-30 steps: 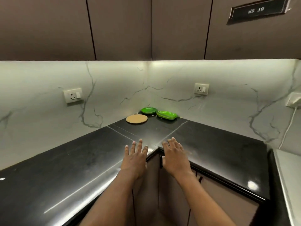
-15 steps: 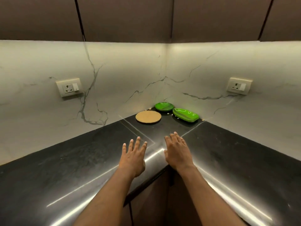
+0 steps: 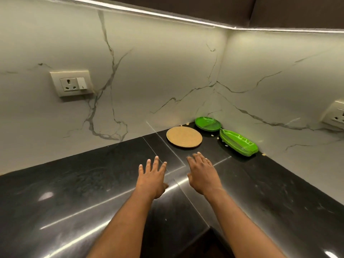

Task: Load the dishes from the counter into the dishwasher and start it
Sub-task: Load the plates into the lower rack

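Since the earlier frame the left hand (image 3: 151,177) and right hand (image 3: 202,174) have been brought further across the black bench (image 3: 74,183), fingers spread and empty, nearer the tan disc (image 3: 184,136), green round plate (image 3: 207,123) and green oblong dishes (image 3: 238,142) set at twelve to one o'clock in the marble corner.

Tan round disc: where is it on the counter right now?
Head view, middle: the tan round disc lies flat on the black counter near the wall corner, just left of the round green plates.

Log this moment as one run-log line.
left hand: open | right hand: open | tan plate, green round plates, green long trays: untouched, counter corner
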`<state>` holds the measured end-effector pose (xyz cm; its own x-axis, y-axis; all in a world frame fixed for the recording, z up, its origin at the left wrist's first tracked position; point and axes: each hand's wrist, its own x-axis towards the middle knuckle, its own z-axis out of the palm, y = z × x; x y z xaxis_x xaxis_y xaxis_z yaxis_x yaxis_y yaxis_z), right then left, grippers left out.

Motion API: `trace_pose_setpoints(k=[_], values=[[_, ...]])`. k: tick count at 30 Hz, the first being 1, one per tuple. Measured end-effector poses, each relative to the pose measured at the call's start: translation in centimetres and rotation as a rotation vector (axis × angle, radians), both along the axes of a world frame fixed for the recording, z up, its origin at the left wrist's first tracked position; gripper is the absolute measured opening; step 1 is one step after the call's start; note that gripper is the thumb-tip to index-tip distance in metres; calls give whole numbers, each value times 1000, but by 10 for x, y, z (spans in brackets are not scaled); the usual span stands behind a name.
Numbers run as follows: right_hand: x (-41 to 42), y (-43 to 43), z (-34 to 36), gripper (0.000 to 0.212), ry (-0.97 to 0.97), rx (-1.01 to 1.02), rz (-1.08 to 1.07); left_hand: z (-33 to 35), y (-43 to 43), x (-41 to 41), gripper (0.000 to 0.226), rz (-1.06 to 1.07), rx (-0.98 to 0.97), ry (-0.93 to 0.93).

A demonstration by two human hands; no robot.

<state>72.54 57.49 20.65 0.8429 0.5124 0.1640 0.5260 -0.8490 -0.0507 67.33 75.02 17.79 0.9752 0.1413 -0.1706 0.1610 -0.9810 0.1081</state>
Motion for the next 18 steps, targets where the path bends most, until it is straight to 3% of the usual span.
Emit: trace_pose_setpoints(k=[18], values=[[187, 52, -57, 59, 179, -141, 27, -65, 40, 182, 122, 28, -152, 253]])
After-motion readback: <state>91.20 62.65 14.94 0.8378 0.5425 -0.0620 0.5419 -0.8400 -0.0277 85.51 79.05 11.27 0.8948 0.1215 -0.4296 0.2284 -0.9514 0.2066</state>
